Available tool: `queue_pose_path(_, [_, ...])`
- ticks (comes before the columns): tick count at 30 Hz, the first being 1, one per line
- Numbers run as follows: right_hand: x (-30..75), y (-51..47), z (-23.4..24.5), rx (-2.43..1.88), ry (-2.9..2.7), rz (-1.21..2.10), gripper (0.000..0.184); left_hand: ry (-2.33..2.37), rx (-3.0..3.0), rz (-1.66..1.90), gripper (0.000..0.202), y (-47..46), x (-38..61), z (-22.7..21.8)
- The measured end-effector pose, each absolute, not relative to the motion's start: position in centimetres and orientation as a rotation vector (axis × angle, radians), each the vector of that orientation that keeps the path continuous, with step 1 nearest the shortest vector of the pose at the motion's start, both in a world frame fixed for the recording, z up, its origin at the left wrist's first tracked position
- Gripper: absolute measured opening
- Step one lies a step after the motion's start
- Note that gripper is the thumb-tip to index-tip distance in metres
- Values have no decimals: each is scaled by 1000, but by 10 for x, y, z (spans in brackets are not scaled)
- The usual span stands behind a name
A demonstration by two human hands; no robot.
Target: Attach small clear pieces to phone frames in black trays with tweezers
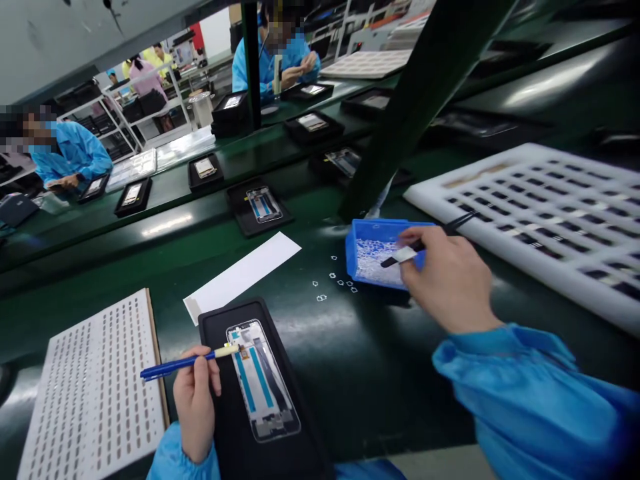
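My left hand [196, 393] is closed around a blue pen-like stick [173, 367] with a pale end. That end reaches over a phone frame [265, 387] with blue strips, close to a small brown-gold piece at its upper part. The frame lies in a black tray [225, 427] in front of me. My right hand [450, 280] pinches black tweezers [406, 254] with a white band. Their pointed tips face up and right, while the blunt end is above a blue bin [353, 253] of small white pieces. Several tiny white rings [341, 283] lie left of the bin.
A perforated white board [100, 387] lies at left, and a white strip [245, 273] beyond the tray. A thick white slotted tray [550, 213] is at right. A dark green post [415, 100] rises behind the bin. Co-workers [70, 153] sit across the line, with more trayed phones [263, 203].
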State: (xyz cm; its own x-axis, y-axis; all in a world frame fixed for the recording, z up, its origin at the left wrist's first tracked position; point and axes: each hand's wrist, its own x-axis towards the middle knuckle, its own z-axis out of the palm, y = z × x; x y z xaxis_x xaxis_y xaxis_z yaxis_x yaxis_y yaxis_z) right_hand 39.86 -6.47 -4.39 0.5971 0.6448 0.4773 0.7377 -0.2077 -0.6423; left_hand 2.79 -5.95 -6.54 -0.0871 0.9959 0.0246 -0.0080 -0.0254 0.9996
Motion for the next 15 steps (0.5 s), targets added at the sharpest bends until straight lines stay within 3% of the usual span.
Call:
queue_pose_path(2, [392, -69, -46, -2002, -1300, -221, 28, 1265, 1301, 1277, 33, -57, 25, -64])
queue_pose_path(4, [363, -71, -52, -1930, -1406, -221, 28, 1276, 1437, 1257, 31, -53, 23, -61])
queue_pose_path(7, [304, -68, -66, -1616, -1625, 103, 15, 1268, 1534, 1271, 31, -47, 22, -58])
queue_pose_path(9, [270, -61, -76, -1492, -1800, 316, 15, 1272, 1510, 1262, 32, -44, 21, -58])
queue_pose_path(15, [231, -42, -92, -1414, -1929, 377, 23, 1318, 1355, 1141, 30, -46, 17, -67])
